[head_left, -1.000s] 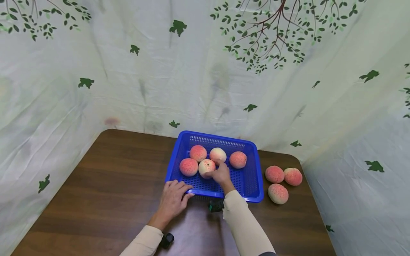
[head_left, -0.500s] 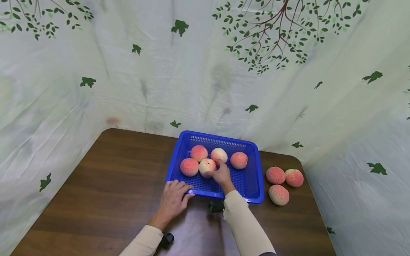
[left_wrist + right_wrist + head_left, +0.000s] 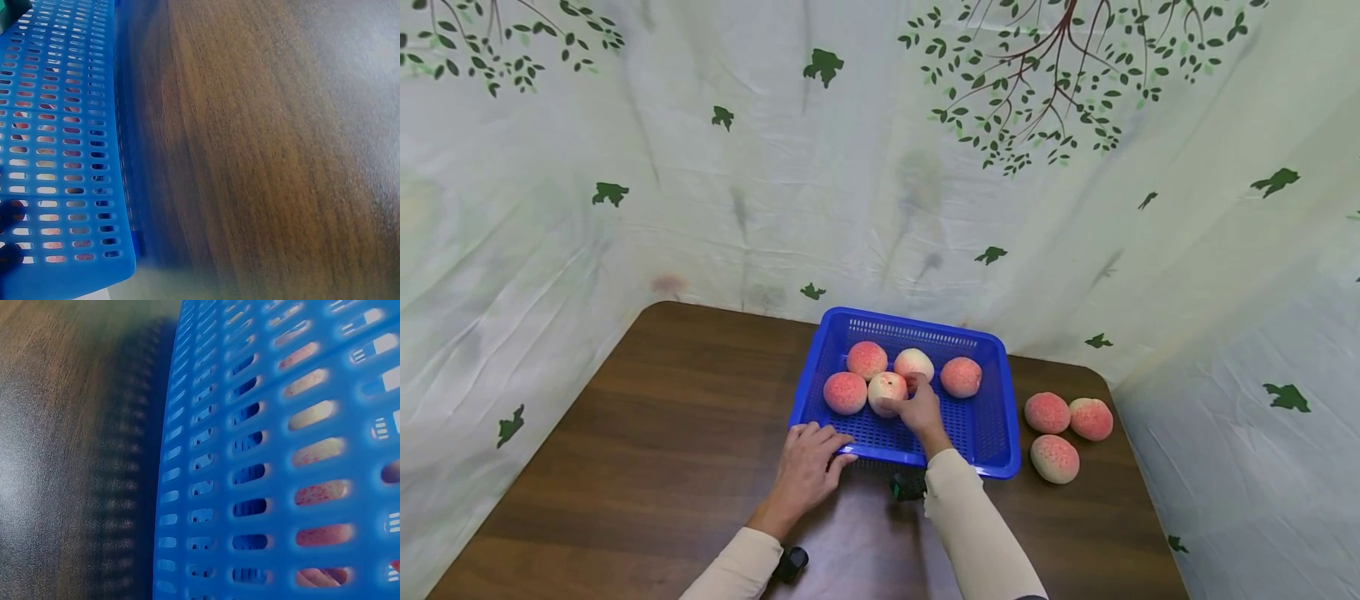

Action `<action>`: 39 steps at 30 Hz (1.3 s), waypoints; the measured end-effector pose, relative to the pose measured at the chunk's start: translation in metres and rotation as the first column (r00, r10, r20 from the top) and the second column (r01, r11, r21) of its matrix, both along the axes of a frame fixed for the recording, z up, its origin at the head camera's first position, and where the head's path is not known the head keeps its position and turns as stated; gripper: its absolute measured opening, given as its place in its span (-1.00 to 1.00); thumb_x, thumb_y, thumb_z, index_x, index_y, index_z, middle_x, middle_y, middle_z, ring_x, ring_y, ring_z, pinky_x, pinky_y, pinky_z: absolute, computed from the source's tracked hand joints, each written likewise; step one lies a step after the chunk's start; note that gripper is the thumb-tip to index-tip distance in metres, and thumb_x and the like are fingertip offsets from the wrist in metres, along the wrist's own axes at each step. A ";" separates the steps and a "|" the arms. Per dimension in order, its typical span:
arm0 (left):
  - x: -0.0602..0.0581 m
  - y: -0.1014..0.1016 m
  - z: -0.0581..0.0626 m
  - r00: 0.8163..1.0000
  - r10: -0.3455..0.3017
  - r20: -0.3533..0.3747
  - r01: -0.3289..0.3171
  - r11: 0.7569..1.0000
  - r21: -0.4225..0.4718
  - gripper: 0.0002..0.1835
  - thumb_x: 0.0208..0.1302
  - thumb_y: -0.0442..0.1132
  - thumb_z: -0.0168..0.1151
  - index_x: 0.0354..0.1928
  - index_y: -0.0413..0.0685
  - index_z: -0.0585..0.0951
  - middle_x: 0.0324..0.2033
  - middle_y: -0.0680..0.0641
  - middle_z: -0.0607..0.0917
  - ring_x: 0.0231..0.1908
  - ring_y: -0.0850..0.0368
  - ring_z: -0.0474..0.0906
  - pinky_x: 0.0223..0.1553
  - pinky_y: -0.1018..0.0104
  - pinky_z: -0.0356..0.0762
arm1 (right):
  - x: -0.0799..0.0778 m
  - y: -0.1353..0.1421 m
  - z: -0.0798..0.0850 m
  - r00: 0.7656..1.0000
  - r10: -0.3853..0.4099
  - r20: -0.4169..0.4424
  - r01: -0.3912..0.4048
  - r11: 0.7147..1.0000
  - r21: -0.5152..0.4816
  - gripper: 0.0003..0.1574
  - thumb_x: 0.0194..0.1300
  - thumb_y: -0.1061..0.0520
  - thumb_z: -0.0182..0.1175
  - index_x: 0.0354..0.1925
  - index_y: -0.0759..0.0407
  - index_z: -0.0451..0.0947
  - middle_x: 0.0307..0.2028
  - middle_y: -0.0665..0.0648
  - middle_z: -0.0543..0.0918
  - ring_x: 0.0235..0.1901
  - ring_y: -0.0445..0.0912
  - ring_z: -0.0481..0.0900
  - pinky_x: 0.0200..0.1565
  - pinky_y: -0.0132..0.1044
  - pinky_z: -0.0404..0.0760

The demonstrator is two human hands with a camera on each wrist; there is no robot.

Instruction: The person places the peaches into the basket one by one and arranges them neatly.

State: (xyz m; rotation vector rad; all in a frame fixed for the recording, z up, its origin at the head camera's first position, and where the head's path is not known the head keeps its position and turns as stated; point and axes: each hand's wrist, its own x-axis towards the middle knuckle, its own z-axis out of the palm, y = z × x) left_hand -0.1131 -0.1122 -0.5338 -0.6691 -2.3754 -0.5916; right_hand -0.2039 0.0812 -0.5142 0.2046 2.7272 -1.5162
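Observation:
My right hand reaches into the blue plastic basket and grips a pale peach in the front row, thumb on its near left side and fingers on its right. My left hand holds the front left rim of the basket, fingers over the edge and thumb along the outside. Close to the gripped peach sit a red peach, a pinkish peach and a whitish peach. Another red peach lies apart at the right. Both wrist views mostly show the slotted basket wall.
Right of the basket, a peach, a second peach and a third peach lie grouped on the brown wooden table. A white leaf-patterned cloth hangs behind the table and along its sides.

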 end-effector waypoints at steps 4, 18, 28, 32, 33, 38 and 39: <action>0.000 0.001 0.000 1.000 0.000 0.009 0.000 1.000 -0.006 -0.81 0.10 -0.01 0.34 -0.30 0.10 0.71 -0.47 0.11 0.61 -0.42 0.10 0.40 -0.22 0.13 0.31 | 0.003 0.002 0.002 1.000 -0.005 -0.007 0.005 1.000 -0.008 -0.11 -0.10 0.09 0.53 0.15 0.37 0.38 -0.04 0.32 0.57 0.01 0.18 0.51 0.07 0.03 0.43; 0.000 0.003 -0.002 1.000 -0.006 0.011 0.006 1.000 0.007 -0.82 0.09 -0.03 0.35 -0.31 0.09 0.71 -0.47 0.11 0.61 -0.42 0.10 0.41 -0.22 0.13 0.31 | 0.010 0.016 0.012 1.000 -0.014 -0.019 0.012 0.996 -0.088 -0.08 -0.10 0.12 0.54 0.20 0.32 0.36 0.05 0.39 0.51 0.08 0.24 0.46 0.09 0.07 0.42; -0.002 0.001 -0.002 1.000 -0.013 -0.011 0.013 1.000 0.019 -0.78 0.10 -0.01 0.30 -0.33 0.02 0.71 -0.48 0.08 0.61 -0.42 0.07 0.43 -0.24 0.12 0.31 | 0.016 0.053 0.030 1.000 -0.002 0.018 0.006 0.975 -0.221 -0.10 0.05 0.12 0.45 0.29 0.27 0.29 0.19 0.42 0.40 0.08 0.26 0.48 0.09 0.11 0.46; -0.002 0.001 -0.001 1.000 -0.006 -0.003 0.006 1.000 0.010 -0.78 0.11 -0.01 0.30 -0.33 0.04 0.71 -0.48 0.09 0.61 -0.42 0.07 0.42 -0.23 0.12 0.30 | 0.018 0.073 0.034 1.000 0.005 -0.004 -0.006 0.969 -0.247 -0.15 0.11 0.14 0.42 0.30 0.25 0.27 0.21 0.37 0.39 0.13 0.24 0.46 0.12 0.10 0.44; -0.002 0.001 0.000 1.000 -0.005 0.001 0.005 1.000 0.009 -0.79 0.11 -0.01 0.31 -0.32 0.04 0.71 -0.48 0.09 0.61 -0.42 0.07 0.42 -0.23 0.12 0.30 | 0.019 0.078 0.035 1.000 0.003 -0.010 -0.005 0.968 -0.252 -0.16 0.11 0.13 0.42 0.29 0.23 0.28 0.21 0.35 0.39 0.13 0.23 0.45 0.13 0.10 0.43; -0.002 0.001 0.000 1.000 -0.007 -0.002 0.007 1.000 0.013 -0.80 0.10 -0.02 0.32 -0.32 0.05 0.71 -0.48 0.09 0.61 -0.41 0.07 0.43 -0.23 0.12 0.30 | 0.025 0.105 0.041 0.999 0.000 -0.039 -0.010 0.963 -0.269 -0.22 0.19 0.13 0.36 0.30 0.22 0.28 0.21 0.29 0.38 0.15 0.20 0.44 0.16 0.10 0.40; -0.002 0.001 0.000 1.000 -0.008 -0.005 0.008 1.000 0.014 -0.80 0.09 -0.02 0.32 -0.32 0.05 0.71 -0.48 0.09 0.61 -0.41 0.07 0.43 -0.23 0.12 0.31 | 0.027 0.110 0.042 0.999 -0.007 -0.038 -0.004 0.961 -0.277 -0.24 0.20 0.13 0.36 0.29 0.22 0.28 0.22 0.30 0.39 0.14 0.20 0.45 0.17 0.10 0.39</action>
